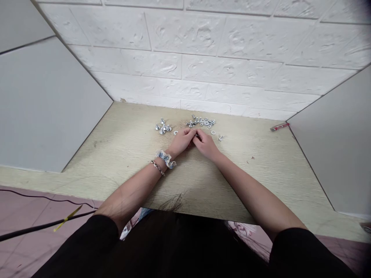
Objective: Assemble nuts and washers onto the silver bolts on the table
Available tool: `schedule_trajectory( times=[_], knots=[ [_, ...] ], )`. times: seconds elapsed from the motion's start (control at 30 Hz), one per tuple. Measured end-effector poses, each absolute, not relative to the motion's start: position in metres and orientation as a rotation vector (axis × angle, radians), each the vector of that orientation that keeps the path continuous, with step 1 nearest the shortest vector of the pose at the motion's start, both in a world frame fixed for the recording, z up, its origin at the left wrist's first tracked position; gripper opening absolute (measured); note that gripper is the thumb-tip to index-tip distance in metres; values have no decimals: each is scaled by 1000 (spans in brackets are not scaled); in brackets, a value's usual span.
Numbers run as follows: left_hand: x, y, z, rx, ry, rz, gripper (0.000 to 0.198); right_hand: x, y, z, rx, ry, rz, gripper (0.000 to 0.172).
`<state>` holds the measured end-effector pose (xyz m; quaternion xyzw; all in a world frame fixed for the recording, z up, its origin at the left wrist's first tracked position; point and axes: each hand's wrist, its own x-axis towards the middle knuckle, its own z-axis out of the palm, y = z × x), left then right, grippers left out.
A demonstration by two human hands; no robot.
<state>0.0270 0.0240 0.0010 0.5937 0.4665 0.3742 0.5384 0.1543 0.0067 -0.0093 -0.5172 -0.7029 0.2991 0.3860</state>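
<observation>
My left hand [183, 141] and my right hand [205, 144] meet at the fingertips over the middle of the table [185, 181]. Both are closed in a pinch, and a small dark metallic bit shows between them, too hidden to name. Just beyond my fingers lies a loose pile of bolts [191, 124], nuts [210, 126] and flat washers [206, 123]. To the left, several bolts with washers on them [162, 131] stand head down in a group. One washer [175, 133] is close beside my left hand. Another washer [213, 132] and a single bolt [221, 138] lie right of my right hand.
A white brick-pattern wall [197, 65] closes off the back. Grey panels stand at the left [55, 104] and right [336, 146]. A red tool [279, 126] lies by the right panel. A black cable [34, 227] with a yellow tie [68, 218] runs at lower left.
</observation>
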Motion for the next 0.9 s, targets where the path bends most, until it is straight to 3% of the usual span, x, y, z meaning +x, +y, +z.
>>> schedule_trajectory(
  times=[0.43, 0.63, 0.9],
  knots=[
    [28, 21, 4, 1557, 1166, 857, 33, 156, 9, -11, -1315, -1773, 782, 4],
    [29, 20, 6, 1581, 1122, 865, 29, 155, 8, -10, -1321, -1792, 762, 15],
    [29, 20, 6, 1586, 1138, 842, 29, 155, 8, -13, -1328, -1803, 733, 15]
  ],
)
